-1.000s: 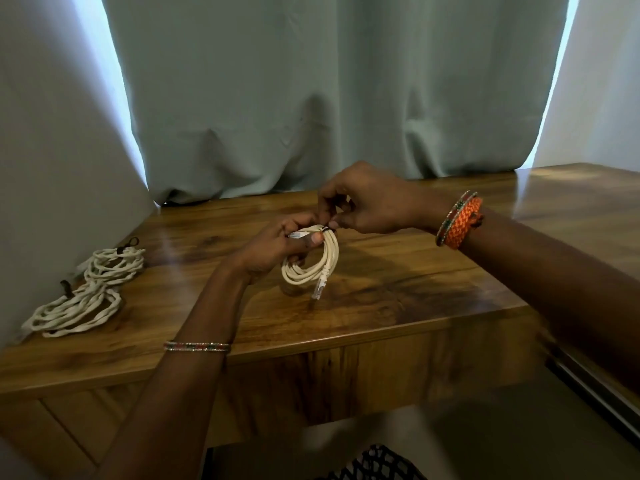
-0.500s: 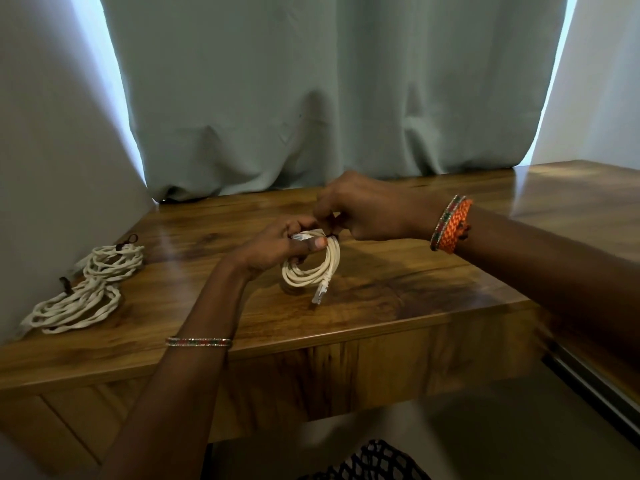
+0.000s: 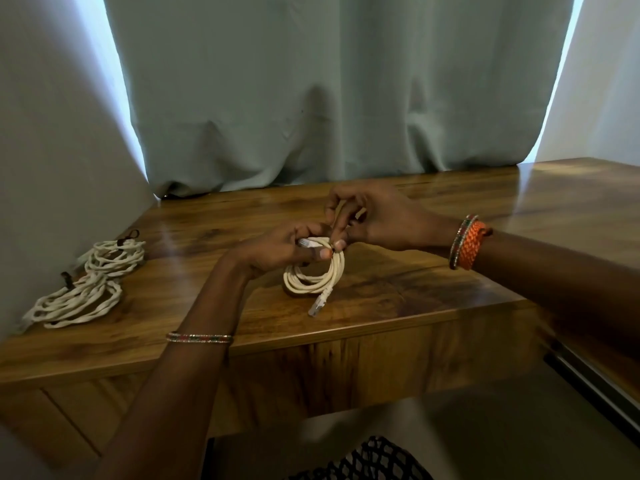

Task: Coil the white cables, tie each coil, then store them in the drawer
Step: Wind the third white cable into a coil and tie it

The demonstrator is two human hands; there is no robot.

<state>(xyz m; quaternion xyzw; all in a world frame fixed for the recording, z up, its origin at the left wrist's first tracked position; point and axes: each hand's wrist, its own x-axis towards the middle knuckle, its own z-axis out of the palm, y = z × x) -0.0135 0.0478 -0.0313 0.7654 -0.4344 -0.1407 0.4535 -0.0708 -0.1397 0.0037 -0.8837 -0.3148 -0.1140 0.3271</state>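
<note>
A small coil of white cable (image 3: pixel 313 277) hangs just above the wooden desk top (image 3: pixel 398 289), its clear plug dangling at the bottom. My left hand (image 3: pixel 280 249) grips the top of this coil, thumb over the strands. My right hand (image 3: pixel 372 220) is right beside it, fingertips pinching at the coil's top where a thin tie seems to sit; the tie itself is too small to make out. Two larger twisted white cable coils (image 3: pixel 90 285), each bound with a dark tie, lie at the desk's left end.
A grey-green curtain (image 3: pixel 329 98) hangs behind the desk and a wall closes in on the left. The desk's wooden front panel (image 3: pixel 381 368) faces me below the top edge. A second glossy surface runs along the right.
The coil and both hands stay in nearly the same spot. My right hand's fingers have shifted and spread slightly at the top of the coil.
</note>
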